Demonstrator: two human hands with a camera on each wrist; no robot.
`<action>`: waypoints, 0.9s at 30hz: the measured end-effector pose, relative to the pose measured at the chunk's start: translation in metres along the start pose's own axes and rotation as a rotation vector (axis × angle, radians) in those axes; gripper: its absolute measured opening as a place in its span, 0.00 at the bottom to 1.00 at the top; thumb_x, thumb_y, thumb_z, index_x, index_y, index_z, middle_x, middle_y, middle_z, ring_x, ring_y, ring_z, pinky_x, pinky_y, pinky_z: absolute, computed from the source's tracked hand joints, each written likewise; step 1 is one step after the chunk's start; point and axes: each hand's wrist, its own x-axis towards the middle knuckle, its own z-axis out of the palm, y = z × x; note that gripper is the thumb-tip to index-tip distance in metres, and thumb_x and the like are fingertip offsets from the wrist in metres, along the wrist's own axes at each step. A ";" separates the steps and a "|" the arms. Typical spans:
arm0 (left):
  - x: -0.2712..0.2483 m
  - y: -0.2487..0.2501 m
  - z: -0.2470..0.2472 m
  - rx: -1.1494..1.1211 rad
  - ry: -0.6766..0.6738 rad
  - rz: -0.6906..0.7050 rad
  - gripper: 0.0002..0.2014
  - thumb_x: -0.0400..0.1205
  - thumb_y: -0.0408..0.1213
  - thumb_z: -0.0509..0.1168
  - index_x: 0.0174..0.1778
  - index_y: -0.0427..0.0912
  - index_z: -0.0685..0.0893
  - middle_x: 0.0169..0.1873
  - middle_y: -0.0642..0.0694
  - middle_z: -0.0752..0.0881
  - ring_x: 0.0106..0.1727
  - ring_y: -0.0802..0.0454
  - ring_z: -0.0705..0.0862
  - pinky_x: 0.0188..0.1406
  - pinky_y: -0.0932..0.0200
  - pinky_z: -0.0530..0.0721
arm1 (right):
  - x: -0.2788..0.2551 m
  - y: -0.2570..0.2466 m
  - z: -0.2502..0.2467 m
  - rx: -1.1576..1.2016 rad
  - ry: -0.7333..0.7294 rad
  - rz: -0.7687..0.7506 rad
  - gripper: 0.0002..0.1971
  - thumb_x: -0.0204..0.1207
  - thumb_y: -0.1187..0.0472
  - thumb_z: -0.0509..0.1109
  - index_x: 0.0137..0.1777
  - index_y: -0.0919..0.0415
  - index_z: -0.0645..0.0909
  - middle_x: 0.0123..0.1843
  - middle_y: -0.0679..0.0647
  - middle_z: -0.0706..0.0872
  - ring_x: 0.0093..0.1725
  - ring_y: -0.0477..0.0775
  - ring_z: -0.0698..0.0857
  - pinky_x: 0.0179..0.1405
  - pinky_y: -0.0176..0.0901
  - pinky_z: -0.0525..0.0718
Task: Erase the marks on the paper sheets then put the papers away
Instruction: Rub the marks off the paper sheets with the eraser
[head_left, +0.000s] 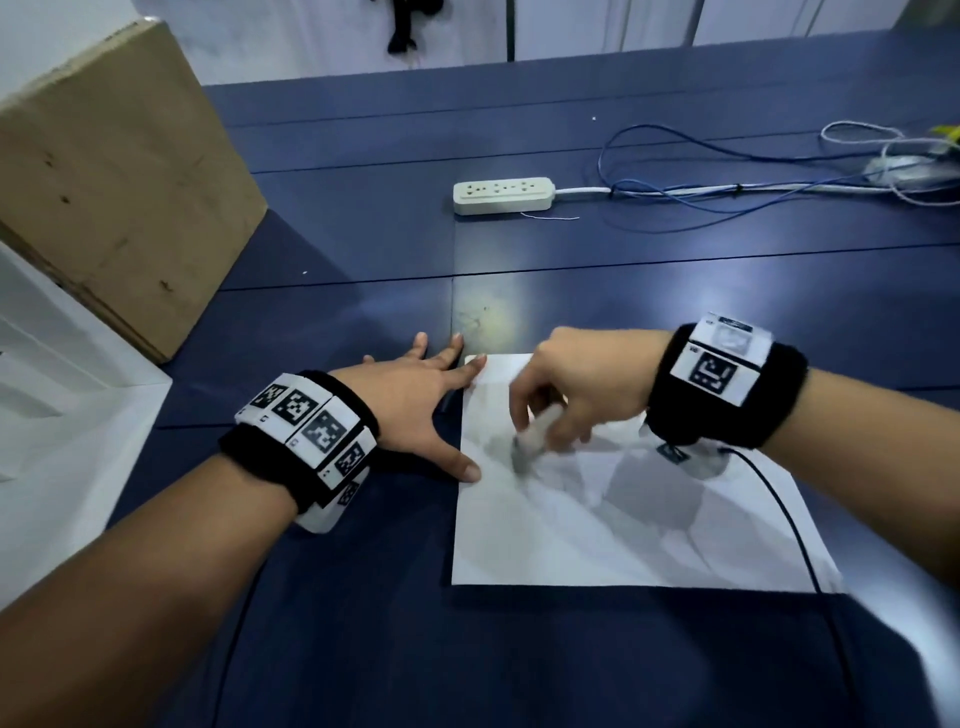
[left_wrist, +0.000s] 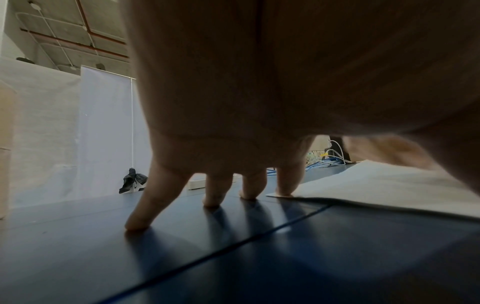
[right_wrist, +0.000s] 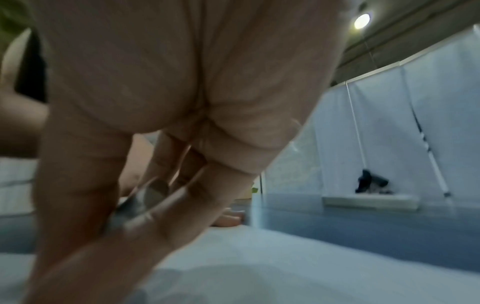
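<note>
A white paper sheet (head_left: 597, 519) lies flat on the dark blue table (head_left: 363, 234). My left hand (head_left: 431, 395) is spread flat at the sheet's left edge, index fingertip and thumb tip resting on the paper (left_wrist: 376, 185), the other fingers (left_wrist: 215, 191) on the table. My right hand (head_left: 566, 395) grips a pale grey eraser (head_left: 535, 434) and presses its end on the upper left part of the sheet; it is blurred by motion. In the right wrist view the eraser (right_wrist: 140, 203) shows between the curled fingers above the paper (right_wrist: 259, 257). No marks are plainly visible on the sheet.
A cardboard box (head_left: 114, 182) stands at the back left, with a white unit (head_left: 62, 395) before it. A white power strip (head_left: 503, 195) and loose blue and white cables (head_left: 753, 171) lie at the back right. A black cable (head_left: 779, 509) crosses the sheet's right side.
</note>
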 end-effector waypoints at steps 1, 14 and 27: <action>0.000 0.000 0.000 0.000 -0.001 -0.001 0.67 0.57 0.81 0.66 0.84 0.63 0.34 0.83 0.57 0.30 0.85 0.43 0.33 0.74 0.17 0.54 | -0.002 -0.003 0.002 0.001 -0.055 -0.017 0.09 0.68 0.61 0.78 0.47 0.49 0.86 0.31 0.46 0.89 0.26 0.46 0.89 0.37 0.39 0.88; -0.001 0.001 -0.001 0.000 0.000 -0.005 0.67 0.58 0.80 0.68 0.84 0.63 0.35 0.84 0.57 0.31 0.85 0.43 0.33 0.73 0.16 0.55 | -0.005 -0.002 0.002 0.005 -0.071 0.008 0.10 0.68 0.60 0.79 0.49 0.51 0.86 0.35 0.49 0.90 0.25 0.45 0.89 0.37 0.41 0.89; -0.002 0.003 -0.001 0.000 0.004 -0.006 0.66 0.59 0.80 0.68 0.84 0.62 0.35 0.84 0.57 0.31 0.85 0.42 0.33 0.73 0.16 0.56 | -0.004 0.004 -0.002 0.039 0.001 0.030 0.08 0.70 0.60 0.78 0.48 0.52 0.86 0.33 0.49 0.91 0.26 0.45 0.90 0.39 0.40 0.89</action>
